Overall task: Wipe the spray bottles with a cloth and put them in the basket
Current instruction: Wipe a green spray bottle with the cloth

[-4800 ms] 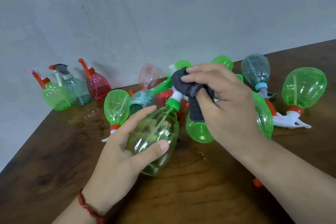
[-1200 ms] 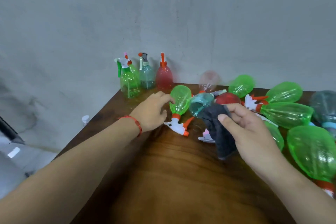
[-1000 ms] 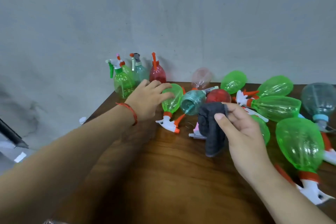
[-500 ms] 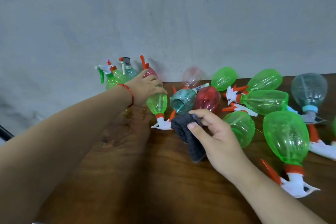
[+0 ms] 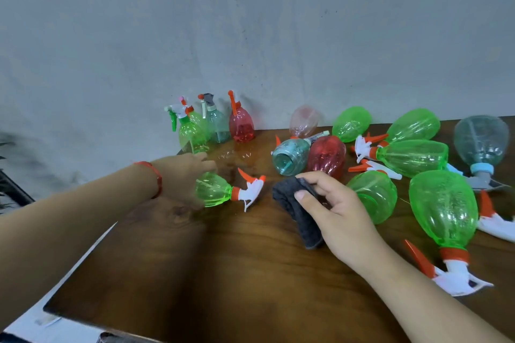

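Pinching the cloth point(image 5: 296, 210) is the right hand point(image 5: 335, 210); left hand point(image 5: 181, 175) touches a green bottle point(image 5: 214, 189), grip unclear.

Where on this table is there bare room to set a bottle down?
Widest bare wood: the table front, between the left forearm and the cloth. A smaller gap lies between the upright red bottle and the lying teal bottle. The right side is crowded.

Both bare forearms reach over the table point(image 5: 223, 273). The left hand point(image 5: 182, 175), blurred, lies on a green bottle point(image 5: 214, 189) toward the far left corner; its grip is unclear. The right hand point(image 5: 331, 209) pinches a dark cloth point(image 5: 291, 203) between thumb and curled fingers.
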`<move>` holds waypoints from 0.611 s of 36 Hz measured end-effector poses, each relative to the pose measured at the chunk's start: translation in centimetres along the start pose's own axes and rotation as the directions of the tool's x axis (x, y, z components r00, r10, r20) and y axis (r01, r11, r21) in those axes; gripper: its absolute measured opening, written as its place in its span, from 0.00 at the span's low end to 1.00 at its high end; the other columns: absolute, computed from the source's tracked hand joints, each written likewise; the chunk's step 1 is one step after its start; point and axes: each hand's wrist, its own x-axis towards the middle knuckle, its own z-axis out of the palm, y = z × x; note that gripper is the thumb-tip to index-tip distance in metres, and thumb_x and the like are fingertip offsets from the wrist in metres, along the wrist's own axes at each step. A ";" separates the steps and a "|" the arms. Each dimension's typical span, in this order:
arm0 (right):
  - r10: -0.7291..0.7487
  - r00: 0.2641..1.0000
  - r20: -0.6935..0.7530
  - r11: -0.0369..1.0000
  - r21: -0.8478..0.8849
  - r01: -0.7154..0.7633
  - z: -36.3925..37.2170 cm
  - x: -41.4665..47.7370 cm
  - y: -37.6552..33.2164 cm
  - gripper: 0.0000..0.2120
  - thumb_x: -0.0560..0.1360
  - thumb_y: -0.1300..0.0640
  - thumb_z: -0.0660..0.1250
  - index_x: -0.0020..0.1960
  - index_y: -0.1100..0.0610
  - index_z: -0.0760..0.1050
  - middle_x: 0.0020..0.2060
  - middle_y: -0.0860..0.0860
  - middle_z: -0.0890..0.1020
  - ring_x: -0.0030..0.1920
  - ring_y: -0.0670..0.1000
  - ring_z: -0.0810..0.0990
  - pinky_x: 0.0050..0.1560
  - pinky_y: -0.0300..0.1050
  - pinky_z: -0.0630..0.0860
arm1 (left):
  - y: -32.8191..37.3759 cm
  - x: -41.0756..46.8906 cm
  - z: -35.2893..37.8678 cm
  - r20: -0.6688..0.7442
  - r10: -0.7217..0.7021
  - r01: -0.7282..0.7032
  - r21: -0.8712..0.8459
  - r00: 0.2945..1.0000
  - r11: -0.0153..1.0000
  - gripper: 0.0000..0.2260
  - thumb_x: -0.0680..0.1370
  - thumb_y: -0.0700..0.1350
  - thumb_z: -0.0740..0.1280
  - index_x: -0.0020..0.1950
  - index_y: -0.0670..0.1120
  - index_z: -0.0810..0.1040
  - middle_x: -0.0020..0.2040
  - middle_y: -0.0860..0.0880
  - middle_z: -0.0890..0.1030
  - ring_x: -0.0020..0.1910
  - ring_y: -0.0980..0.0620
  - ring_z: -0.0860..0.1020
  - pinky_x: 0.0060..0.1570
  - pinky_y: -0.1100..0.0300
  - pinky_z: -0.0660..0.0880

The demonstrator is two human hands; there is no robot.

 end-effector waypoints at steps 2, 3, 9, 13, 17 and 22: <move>-0.001 1.000 -0.002 0.999 -0.052 0.001 -0.1 -0.1 0.0 0.10 0.83 0.60 0.68 0.57 0.45 0.82 0.47 0.43 0.87 0.51 0.46 0.85 0.56 0.46 0.80 | 0.9 -0.5 0.8 -0.098 -0.043 0.026 -0.168 0.994 0.986 0.42 0.59 0.74 0.70 0.70 0.57 0.72 0.58 0.56 0.72 0.54 0.50 0.79 0.55 0.49 0.80; -0.001 1.000 -0.005 0.996 -0.093 0.001 -0.1 0.0 0.1 0.10 0.83 0.59 0.69 0.57 0.45 0.82 0.48 0.42 0.87 0.51 0.44 0.85 0.57 0.47 0.81 | 1.4 -0.7 1.3 -0.166 -0.072 0.025 -0.269 0.983 0.963 0.39 0.61 0.72 0.74 0.68 0.57 0.72 0.57 0.57 0.73 0.54 0.51 0.79 0.56 0.51 0.79; -0.010 0.995 -0.096 0.951 -0.307 -0.020 0.0 0.3 0.9 0.10 0.83 0.55 0.69 0.60 0.43 0.82 0.47 0.35 0.87 0.51 0.38 0.85 0.55 0.48 0.82 | 8.4 -0.7 1.7 -0.222 -0.326 -0.069 -0.904 0.919 0.422 0.24 0.70 0.56 0.84 0.61 0.54 0.78 0.52 0.55 0.87 0.47 0.61 0.85 0.50 0.64 0.78; -0.034 0.983 -0.178 0.942 -0.334 -0.027 0.2 0.4 1.2 0.11 0.82 0.54 0.70 0.62 0.42 0.82 0.50 0.34 0.86 0.52 0.39 0.85 0.55 0.48 0.83 | 14.0 0.1 1.1 -0.190 -0.364 -0.202 -0.979 0.912 0.005 0.25 0.70 0.52 0.84 0.61 0.47 0.79 0.54 0.51 0.89 0.55 0.50 0.87 0.59 0.50 0.83; -0.039 0.960 -0.277 0.958 -0.283 -0.043 -0.3 0.7 1.0 0.11 0.82 0.54 0.70 0.60 0.41 0.81 0.48 0.35 0.87 0.49 0.44 0.86 0.53 0.54 0.84 | 16.1 0.6 0.3 -0.227 -0.268 -0.273 -0.951 0.936 -0.147 0.37 0.65 0.62 0.85 0.68 0.50 0.77 0.62 0.49 0.87 0.62 0.46 0.85 0.66 0.37 0.79; -0.007 0.934 -0.357 0.988 -0.147 -0.049 -1.5 1.3 0.5 0.11 0.83 0.59 0.68 0.58 0.44 0.82 0.47 0.39 0.87 0.47 0.45 0.87 0.50 0.49 0.84 | 14.8 0.0 0.3 -0.400 -0.052 -0.397 -0.916 0.915 0.061 0.40 0.71 0.40 0.84 0.78 0.57 0.71 0.69 0.53 0.82 0.69 0.50 0.80 0.68 0.50 0.78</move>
